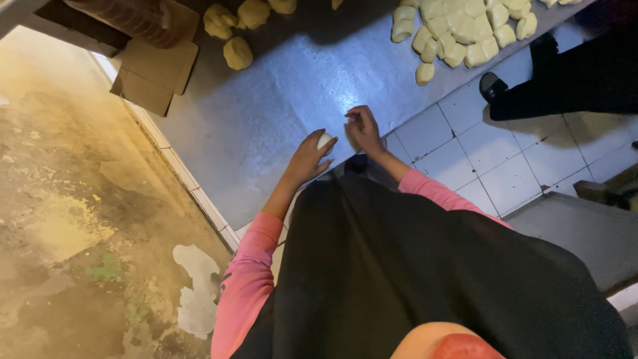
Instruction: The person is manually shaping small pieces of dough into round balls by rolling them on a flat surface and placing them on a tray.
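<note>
Steel table (pixel 266 106), floury, beside tiled floor (pixel 505 166). Left hand (pixel 309 156) cupped over small dough ball (pixel 324 140) at table edge: rolling step, likely. Right hand (pixel 364 129) loosely curled, holding nothing visible. Cut dough pieces (pixel 458 30) heaped far side; next ball calls for a reach there

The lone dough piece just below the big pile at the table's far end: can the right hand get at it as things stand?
Probably yes. Bare metal table lies between the right hand and that dough piece, with nothing in between, though it would take a stretch forward.
</note>
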